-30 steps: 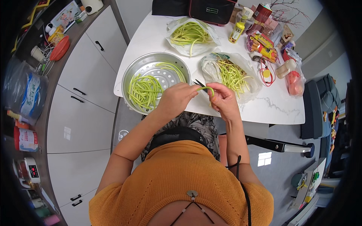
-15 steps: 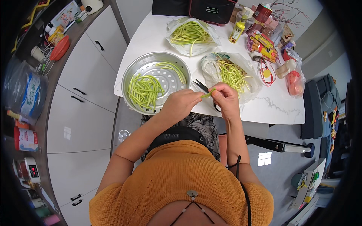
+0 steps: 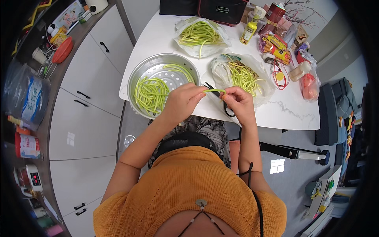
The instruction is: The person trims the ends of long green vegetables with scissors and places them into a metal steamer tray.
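Between my two hands stretches a thin green vegetable stem (image 3: pixel 214 90). My left hand (image 3: pixel 182 102) pinches its left end near the edge of a perforated metal steamer pan (image 3: pixel 170 81). At the other end, the fingertips of my right hand (image 3: pixel 241 104) are closed on the stem. Black scissors (image 3: pixel 228 110) lie on the table under the stem, partly hidden by my right hand. A pile of green stem pieces (image 3: pixel 151 94) sits in the left of the pan, with several longer ones along its far right side.
A plastic bag of long green stems (image 3: pixel 200 34) lies behind the pan. Right of it, another plastic bag (image 3: pixel 266 81) holds stems and scraps. Farther back stand a yellow bottle (image 3: pixel 249 31), packaged food (image 3: pixel 275 48) and a red cord (image 3: pixel 281 79), all on the white table (image 3: pixel 294 112).
My hands have moved slightly apart, and more of the stem now shows between them. My left hand has shifted a little left, my right a little right, uncovering more of the scissors.
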Available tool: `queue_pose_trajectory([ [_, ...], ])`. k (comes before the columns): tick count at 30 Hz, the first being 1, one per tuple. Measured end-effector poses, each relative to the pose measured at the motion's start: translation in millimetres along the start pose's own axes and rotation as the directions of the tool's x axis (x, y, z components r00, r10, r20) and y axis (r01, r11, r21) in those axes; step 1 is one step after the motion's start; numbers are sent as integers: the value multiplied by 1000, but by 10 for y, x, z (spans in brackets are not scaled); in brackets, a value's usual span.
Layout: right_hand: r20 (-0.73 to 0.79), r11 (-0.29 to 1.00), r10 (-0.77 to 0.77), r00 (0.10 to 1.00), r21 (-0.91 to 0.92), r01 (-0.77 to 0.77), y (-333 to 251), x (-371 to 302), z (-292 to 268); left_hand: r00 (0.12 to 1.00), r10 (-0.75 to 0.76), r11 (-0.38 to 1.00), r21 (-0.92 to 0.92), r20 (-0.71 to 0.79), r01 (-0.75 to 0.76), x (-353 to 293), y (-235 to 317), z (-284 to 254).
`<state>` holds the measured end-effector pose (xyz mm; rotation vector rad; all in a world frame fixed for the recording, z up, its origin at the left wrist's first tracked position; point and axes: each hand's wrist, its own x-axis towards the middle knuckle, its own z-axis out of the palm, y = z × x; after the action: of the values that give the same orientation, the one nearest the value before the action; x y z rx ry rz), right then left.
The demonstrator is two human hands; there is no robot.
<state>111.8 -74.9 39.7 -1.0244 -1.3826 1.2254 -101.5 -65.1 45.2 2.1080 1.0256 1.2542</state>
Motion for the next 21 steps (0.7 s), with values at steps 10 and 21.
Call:
queue_pose_trajectory([
  [10, 282, 867, -15, 959, 481, -128, 25, -3, 112, 988, -129, 971, -191, 84, 143, 54, 10, 0],
  [21, 57, 976, -23, 998, 217, 10, 6, -15, 39, 978, -132, 947, -271, 160, 172, 0, 73, 102],
])
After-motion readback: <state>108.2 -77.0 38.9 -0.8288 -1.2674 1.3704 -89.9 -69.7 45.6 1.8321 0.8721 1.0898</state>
